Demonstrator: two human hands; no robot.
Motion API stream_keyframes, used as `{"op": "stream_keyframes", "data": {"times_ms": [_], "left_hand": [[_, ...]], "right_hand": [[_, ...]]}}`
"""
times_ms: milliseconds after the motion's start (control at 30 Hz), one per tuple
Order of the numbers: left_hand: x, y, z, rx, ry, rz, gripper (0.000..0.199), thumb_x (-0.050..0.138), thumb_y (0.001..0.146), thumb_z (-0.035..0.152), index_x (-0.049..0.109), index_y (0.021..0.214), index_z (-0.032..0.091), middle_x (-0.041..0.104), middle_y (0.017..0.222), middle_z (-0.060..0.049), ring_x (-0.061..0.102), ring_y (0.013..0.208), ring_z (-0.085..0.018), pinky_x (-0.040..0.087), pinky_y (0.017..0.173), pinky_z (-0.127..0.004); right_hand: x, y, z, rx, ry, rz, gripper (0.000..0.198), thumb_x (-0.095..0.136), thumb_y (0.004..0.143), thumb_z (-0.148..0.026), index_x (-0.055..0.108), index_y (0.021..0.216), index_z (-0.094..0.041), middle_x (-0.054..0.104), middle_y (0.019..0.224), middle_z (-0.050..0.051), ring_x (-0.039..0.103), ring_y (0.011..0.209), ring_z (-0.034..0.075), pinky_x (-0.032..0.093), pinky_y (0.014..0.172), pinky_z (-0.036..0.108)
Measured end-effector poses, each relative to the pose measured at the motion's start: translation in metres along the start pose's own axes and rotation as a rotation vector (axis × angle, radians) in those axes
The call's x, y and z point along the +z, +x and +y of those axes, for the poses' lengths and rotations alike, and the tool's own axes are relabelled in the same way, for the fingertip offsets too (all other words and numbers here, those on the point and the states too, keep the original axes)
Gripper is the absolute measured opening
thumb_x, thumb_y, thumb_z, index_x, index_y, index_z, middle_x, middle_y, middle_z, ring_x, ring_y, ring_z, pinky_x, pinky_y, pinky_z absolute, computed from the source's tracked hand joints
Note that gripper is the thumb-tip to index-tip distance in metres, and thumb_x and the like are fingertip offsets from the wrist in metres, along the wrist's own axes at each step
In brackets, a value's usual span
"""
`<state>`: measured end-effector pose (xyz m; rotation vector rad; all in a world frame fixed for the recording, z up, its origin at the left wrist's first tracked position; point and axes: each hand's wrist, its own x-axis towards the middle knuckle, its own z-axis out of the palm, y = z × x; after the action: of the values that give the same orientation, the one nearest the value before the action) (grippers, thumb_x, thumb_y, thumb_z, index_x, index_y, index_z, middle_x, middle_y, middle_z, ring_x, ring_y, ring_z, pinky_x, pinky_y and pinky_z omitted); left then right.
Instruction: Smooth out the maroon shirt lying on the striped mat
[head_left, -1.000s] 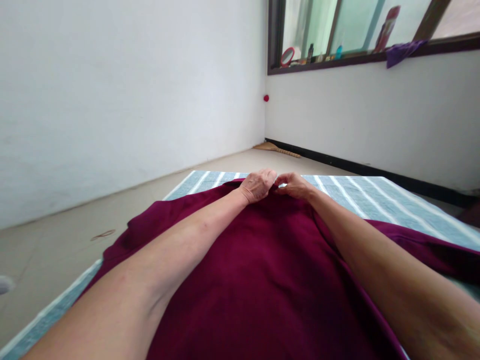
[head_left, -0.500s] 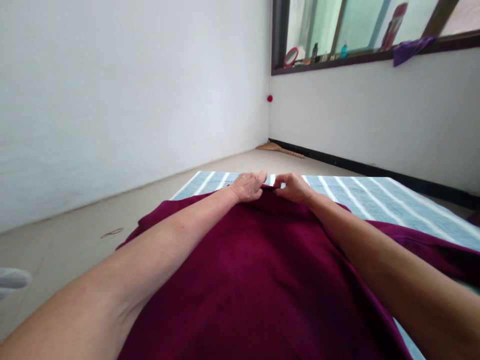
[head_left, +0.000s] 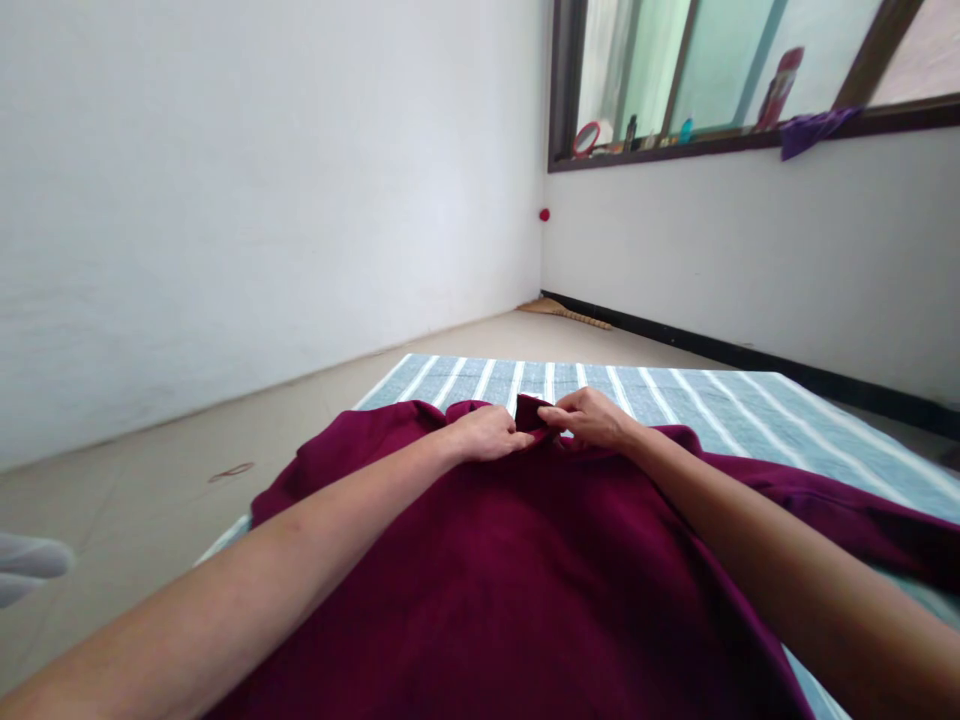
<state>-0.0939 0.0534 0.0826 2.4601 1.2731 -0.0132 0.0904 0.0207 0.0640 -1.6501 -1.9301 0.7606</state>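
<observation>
Two hands are showing, the left hand (head_left: 487, 433) and the right hand (head_left: 592, 418), working one maroon garment (head_left: 510, 580). One striped blue mat (head_left: 720, 405) is lying under it. One broom (head_left: 564, 312) is resting by one window (head_left: 720, 70).

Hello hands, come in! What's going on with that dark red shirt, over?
Left hand and right hand both pinching the far edge of the dark red fabric garment. Garment spread over the blue-and-white striped mat. Nothing on top of it.

Striped mat (head_left: 750, 410), broom (head_left: 564, 313), windowsill bottles (head_left: 778, 88).
</observation>
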Motion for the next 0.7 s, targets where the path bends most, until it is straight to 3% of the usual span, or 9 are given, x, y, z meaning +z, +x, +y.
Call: {"op": "stream_keyframes", "data": {"times_ms": [133,200,333,567,633,700], "left_hand": [[0.009,-0.003,0.004,-0.007,-0.129,0.093,0.028,0.057,0.072,0.027,0.051,0.045,0.018,0.043,0.042,0.003,0.041,0.046,-0.012,0.023,0.048,-0.026],[0.012,-0.006,0.005,-0.004,-0.169,0.137,0.020,0.056,0.068,0.021,0.051,0.049,0.018,0.045,0.045,0.004,0.043,0.049,-0.012,0.024,0.049,-0.025],[0.022,-0.016,0.005,0.044,-0.256,0.246,0.016,0.053,0.068,0.018,0.049,0.052,0.018,0.047,0.051,0.004,0.045,0.052,-0.012,0.027,0.050,-0.024],[0.043,-0.045,0.001,0.370,-0.359,0.388,0.018,0.050,0.071,0.018,0.041,0.056,0.018,0.047,0.061,0.003,0.043,0.060,-0.011,0.033,0.059,-0.024],[0.045,-0.051,0.000,0.376,-0.414,0.396,0.021,0.052,0.071,0.021,0.039,0.055,0.019,0.046,0.061,0.003,0.042,0.060,-0.011,0.033,0.060,-0.024],[0.045,-0.054,-0.001,0.262,-0.506,0.336,0.022,0.056,0.069,0.024,0.041,0.054,0.018,0.044,0.058,0.004,0.040,0.057,-0.010,0.032,0.056,-0.024]], "right_hand": [[0.016,0.019,-0.002,0.229,0.041,0.159,0.010,0.063,0.073,-0.025,0.063,0.077,-0.016,0.055,0.050,0.000,0.054,0.045,0.014,0.035,0.046,0.022],[0.021,0.029,-0.002,0.307,0.051,0.205,0.017,0.065,0.065,-0.016,0.063,0.082,-0.015,0.056,0.051,0.001,0.055,0.046,0.016,0.036,0.045,0.023],[0.024,0.042,-0.006,0.419,0.112,0.231,0.009,0.064,0.060,-0.009,0.060,0.066,-0.016,0.053,0.048,0.003,0.057,0.049,0.019,0.037,0.043,0.024],[0.032,0.036,-0.016,0.527,0.485,0.172,0.009,0.049,0.074,-0.013,0.051,0.067,-0.019,0.051,0.048,0.001,0.057,0.050,0.016,0.047,0.046,0.024],[0.034,0.031,-0.016,0.530,0.604,0.123,0.013,0.041,0.078,-0.015,0.046,0.067,-0.019,0.052,0.051,0.001,0.058,0.051,0.015,0.050,0.051,0.026],[0.036,0.027,-0.015,0.517,0.690,0.086,0.017,0.035,0.081,-0.016,0.042,0.067,-0.020,0.052,0.053,0.001,0.057,0.052,0.015,0.053,0.054,0.029]]}}
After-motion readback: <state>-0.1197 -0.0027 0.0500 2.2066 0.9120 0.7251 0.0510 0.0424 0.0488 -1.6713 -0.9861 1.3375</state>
